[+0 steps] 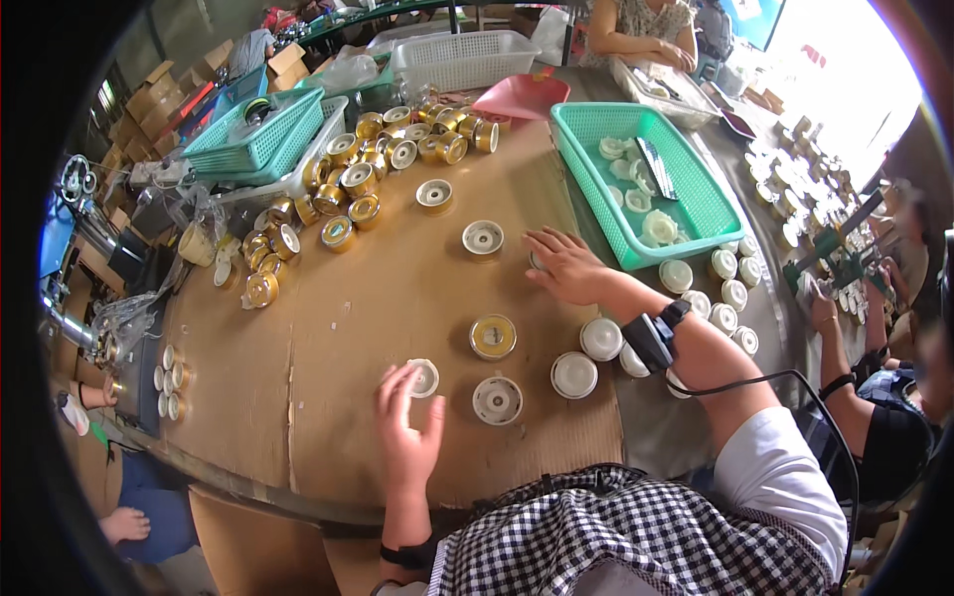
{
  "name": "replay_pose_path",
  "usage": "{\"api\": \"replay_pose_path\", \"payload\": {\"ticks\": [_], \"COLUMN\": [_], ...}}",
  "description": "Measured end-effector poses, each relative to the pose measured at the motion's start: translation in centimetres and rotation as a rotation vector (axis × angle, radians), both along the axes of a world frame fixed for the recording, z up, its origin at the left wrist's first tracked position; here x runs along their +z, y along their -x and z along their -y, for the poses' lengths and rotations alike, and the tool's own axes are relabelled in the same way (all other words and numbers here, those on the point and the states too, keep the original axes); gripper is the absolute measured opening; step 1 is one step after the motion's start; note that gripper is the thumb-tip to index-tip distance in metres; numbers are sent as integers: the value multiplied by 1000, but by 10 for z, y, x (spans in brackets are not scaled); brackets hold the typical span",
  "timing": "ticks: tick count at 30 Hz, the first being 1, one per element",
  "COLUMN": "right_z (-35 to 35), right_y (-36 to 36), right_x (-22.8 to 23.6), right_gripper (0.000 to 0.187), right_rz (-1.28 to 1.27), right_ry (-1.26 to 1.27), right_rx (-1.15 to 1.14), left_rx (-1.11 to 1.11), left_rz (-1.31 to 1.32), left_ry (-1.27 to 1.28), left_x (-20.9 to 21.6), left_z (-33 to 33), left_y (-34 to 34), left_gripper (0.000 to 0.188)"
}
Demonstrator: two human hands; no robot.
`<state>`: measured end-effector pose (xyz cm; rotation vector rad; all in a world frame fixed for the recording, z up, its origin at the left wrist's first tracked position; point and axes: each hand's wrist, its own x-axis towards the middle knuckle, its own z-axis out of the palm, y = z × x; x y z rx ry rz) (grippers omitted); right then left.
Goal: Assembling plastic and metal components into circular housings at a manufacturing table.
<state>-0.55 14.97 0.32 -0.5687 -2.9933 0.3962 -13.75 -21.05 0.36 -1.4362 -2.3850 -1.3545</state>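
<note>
My left hand (407, 432) is at the near middle of the cardboard-covered table, fingers stretched and thumb apart. Its fingertips are at the left edge of a round white cap (424, 377). My right hand (568, 270) reaches palm down with fingers spread, partly covering a small whitish piece (538, 260). Between the hands sit a gold-rimmed round cap (492, 338) and a white disc with small holes (497, 400). Farther up are a white-topped gold cap (483, 238) and another (434, 195). Several white round caps (574, 375) stand beneath and beside my right forearm.
A heap of gold caps (363, 179) lies at the back left beside stacked green baskets (253, 149). A green basket (596, 214) at the right holds white plastic parts. A pink scoop (525, 96) lies at the back. Other people sit around the table.
</note>
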Motion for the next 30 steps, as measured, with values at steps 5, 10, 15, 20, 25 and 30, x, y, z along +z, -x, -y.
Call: {"api": "replay_pose_path", "payload": {"ticks": [5, 10, 15, 20, 25, 30], "right_z": [32, 88, 129, 136, 130, 110], "right_y": [-53, -87, -96, -100, -104, -120], "right_x": [12, 26, 36, 29, 27, 15], "right_gripper": [97, 112, 110, 98, 87, 88], "right_rz": [87, 84, 49, 39, -28, -92], "right_ry": [201, 59, -28, -74, -85, -99], "right_rx": [-3, 27, 15, -17, -26, -56], "left_rx": [-297, -249, -287, -542, -670, -640], "left_rz": [-32, 218, -12, 1672, 1883, 1854], "left_ry": [152, 98, 326, -378, -348, -295], "left_x": [17, -2, 0, 8, 47, 49], "left_z": [-10, -69, -111, -120, -108, -113], "left_y": [-32, -15, 1, 2, -25, -32], "left_gripper": [109, 106, 81, 58, 70, 68]}}
